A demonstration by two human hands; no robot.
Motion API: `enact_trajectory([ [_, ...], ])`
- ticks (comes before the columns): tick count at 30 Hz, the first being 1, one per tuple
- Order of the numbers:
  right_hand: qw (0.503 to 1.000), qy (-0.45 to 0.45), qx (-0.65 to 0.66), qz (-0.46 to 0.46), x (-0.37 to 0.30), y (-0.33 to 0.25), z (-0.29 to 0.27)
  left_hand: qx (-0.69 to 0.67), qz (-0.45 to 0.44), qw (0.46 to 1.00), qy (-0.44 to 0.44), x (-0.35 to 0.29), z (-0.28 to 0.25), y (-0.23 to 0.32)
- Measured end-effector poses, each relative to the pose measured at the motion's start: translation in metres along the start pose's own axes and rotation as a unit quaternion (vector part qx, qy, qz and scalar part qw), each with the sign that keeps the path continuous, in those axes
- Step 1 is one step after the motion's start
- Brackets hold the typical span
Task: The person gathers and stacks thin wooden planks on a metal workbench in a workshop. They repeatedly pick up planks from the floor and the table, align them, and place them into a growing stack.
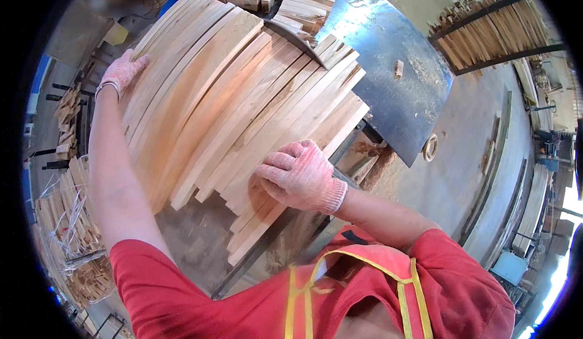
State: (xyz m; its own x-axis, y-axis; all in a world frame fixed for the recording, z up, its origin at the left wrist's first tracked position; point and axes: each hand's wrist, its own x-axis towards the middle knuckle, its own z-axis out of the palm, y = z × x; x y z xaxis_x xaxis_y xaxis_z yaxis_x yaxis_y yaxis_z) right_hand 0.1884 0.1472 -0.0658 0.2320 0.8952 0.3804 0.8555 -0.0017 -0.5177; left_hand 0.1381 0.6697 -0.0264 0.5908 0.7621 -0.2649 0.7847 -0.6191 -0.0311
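A fan-like row of long pale wooden boards [206, 96] lies side by side in front of me, their near ends stepped unevenly. My left hand [123, 72], in a pinkish work glove, rests at the far left edge of the row. Its thumb points over the outermost board and the fingers look stretched along the side. My right hand [300, 175], gloved alike, is closed with curled fingers on the near right part of the row. Its fingertips are partly hidden, so I cannot tell whether they grip a board. A dark curved metal piece [297, 41] crosses the boards' far ends.
Beyond the row is a dark metal tabletop [395, 114] with sawdust, a small wood scrap [399, 69] and stacked short blocks [303, 8]. A rack of wood pieces [498, 32] stands far right. Bundled strips [73, 217] are piled at left. A ring [430, 148] is near the table's right corner.
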Motion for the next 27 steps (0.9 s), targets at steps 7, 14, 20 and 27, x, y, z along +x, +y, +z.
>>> enact_trajectory([
  [7,1.0,-0.011,-0.021,-0.004,0.013,0.003,0.005,0.011,0.01,1.0,-0.009,0.031,0.0,-0.014],
  [14,0.999,0.032,0.008,-0.015,0.031,0.009,0.015,-0.008,0.006,0.997,0.073,0.041,0.021,-0.028],
  [20,1.0,-0.002,-0.01,-0.02,0.051,0.015,0.022,0.013,-0.008,1.0,0.008,0.06,0.007,-0.036],
  [27,1.0,-0.02,-0.009,-0.021,0.058,0.019,0.029,0.028,0.001,0.999,0.039,0.078,0.011,-0.046],
])
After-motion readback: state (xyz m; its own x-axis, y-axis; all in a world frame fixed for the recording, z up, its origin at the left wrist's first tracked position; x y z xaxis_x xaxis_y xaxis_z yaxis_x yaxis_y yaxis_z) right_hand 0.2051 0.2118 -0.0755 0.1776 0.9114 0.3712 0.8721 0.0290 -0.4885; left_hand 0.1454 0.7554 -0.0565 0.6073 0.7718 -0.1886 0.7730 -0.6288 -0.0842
